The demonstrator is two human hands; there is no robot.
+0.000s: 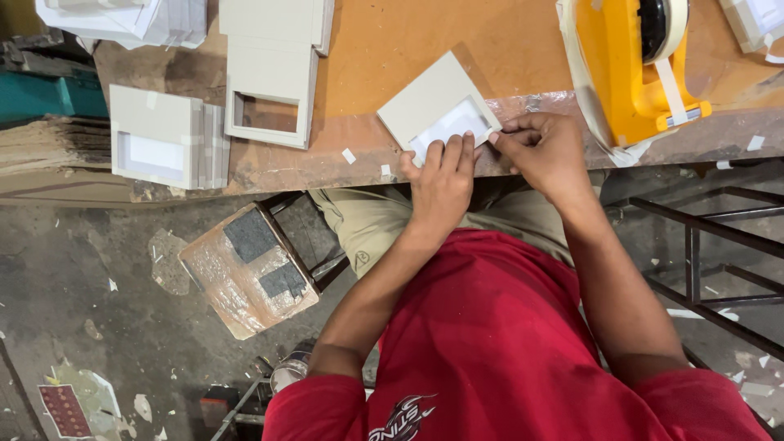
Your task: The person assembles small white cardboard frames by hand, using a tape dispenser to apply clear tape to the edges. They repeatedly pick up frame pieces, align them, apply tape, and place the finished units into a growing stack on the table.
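Note:
A grey cardboard frame [425, 102] with a white panel in its window lies tilted at the near edge of the brown worktable [408, 41]. My left hand [441, 180] presses flat on the frame's near corner, fingers over the white panel. My right hand [543, 147] pinches the frame's right corner, where a small strip of tape shows at the fingertips.
A yellow tape dispenser [633, 69] stands at the right. Window frames [269, 82] and a stack of finished frames [163, 135] lie to the left. A plastic-wrapped stool [245, 269] and a metal rack [710, 269] stand on the floor below.

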